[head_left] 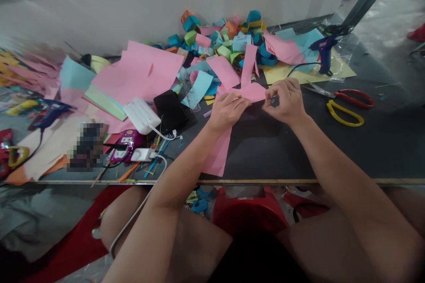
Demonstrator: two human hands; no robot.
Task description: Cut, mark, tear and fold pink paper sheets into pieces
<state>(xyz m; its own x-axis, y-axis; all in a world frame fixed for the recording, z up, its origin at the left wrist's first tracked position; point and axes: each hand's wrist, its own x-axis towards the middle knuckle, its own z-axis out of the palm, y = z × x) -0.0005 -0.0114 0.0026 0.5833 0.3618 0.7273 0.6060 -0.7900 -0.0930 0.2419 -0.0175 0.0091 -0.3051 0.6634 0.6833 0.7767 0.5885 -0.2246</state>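
Note:
A piece of pink paper (255, 91) stretches between my two hands, just above the dark table. My left hand (229, 109) is closed on its left part, the fingers bent over the paper. At the paper's right end, my right hand (286, 101) is closed in a pinch with thumb and forefinger making a ring. Under my left wrist lies a longer pink sheet (217, 154), partly hidden by the forearm. A pink strip (249, 65) and another pink piece (224, 72) lie just beyond my hands. Scissors (345, 99) with red and yellow handles rest to the right.
Folded coloured paper pieces (219, 40) are heaped at the back against the wall. A blue glue gun (323, 53) stands at the back right, another glue gun (51, 112) at the left. Large pink sheets (139, 70), a white power strip (142, 116) and cables crowd the left.

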